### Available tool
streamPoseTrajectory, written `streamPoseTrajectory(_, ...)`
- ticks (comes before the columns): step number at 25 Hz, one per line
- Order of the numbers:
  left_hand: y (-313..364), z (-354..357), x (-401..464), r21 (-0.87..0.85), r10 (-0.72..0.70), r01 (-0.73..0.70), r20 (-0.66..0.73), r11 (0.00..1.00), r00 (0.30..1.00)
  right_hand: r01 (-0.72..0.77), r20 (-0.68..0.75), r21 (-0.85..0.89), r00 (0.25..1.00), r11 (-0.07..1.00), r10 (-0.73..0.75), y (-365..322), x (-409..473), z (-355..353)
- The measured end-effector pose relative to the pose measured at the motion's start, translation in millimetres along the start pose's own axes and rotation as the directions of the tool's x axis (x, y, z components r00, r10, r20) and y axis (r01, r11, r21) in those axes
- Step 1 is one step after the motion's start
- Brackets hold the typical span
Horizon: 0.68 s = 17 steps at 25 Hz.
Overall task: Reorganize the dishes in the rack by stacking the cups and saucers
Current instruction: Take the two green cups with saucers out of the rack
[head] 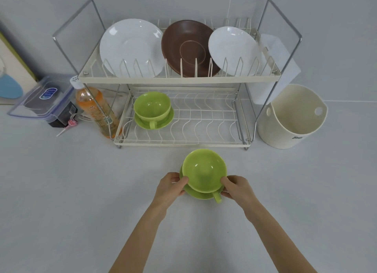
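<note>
A green cup (204, 170) sits on a green saucer (196, 194) in front of the rack, its handle pointing toward me. My left hand (170, 188) grips the saucer's left edge and my right hand (236, 188) grips its right edge. Whether the saucer rests on the counter or is lifted I cannot tell. A second green cup (152, 105) stands on its own green saucer (142, 124) at the left of the two-tier dish rack's lower shelf (204, 127).
The rack's upper tier (179, 79) holds a large white plate (130, 48), a brown plate (187, 48) and a smaller white plate (234, 50), all on edge. A cream bucket (289, 117) stands to the right. An orange drink bottle (95, 109) and a clear lidded box (43, 99) are on the left.
</note>
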<state>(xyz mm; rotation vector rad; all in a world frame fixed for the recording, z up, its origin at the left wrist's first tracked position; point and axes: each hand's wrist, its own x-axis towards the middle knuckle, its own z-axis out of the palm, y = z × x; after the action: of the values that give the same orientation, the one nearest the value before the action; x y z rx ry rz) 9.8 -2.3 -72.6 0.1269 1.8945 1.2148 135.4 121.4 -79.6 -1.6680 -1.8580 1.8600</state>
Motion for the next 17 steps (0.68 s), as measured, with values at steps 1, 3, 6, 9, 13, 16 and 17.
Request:
streamPoseTrajectory(1, -1, 0, 0, 0.017, -0.001, 0.001, 0.004, 1.000, 1.000, -0.003, -0.003, -0.018, 1.000, 1.000, 0.003, 1, 0, 0)
streamPoseTrajectory(3, -1, 1, -1, 0.063, 0.001, -0.001, 0.013, 0.998, 1.000, 0.005, -0.015, -0.063, 1.000, 0.998, -0.006, 3, 1, -1)
streamPoseTrajectory(6, -2, 0, 2, 0.090, 0.004, -0.006, 0.023, 0.996, 1.000, 0.036, -0.025, -0.140, 0.999, 0.989, -0.040, 4, -1, -3)
streamPoseTrajectory(9, -4, -5, 4, 0.115, 0.035, -0.037, 0.022, 0.993, 0.999, 0.087, -0.010, -0.292, 0.996, 0.952, -0.094, -2, -4, -8)
streamPoseTrajectory(13, 2, -16, 3, 0.236, 0.052, -0.062, 0.051, 0.970, 0.997, 0.139, -0.032, -0.419, 0.985, 0.897, -0.167, -16, -8, -9)
streamPoseTrajectory(16, 17, -32, 7, 0.248, 0.119, -0.107, -0.032, 0.963, 0.992, 0.234, -0.058, -0.423, 0.957, 0.875, -0.283, -34, -8, -6)
streamPoseTrajectory(17, 24, -39, 10, 0.243, 0.148, -0.127, -0.070, 0.962, 0.986, 0.273, -0.048, -0.389, 0.948, 0.880, -0.315, -44, -7, -3)
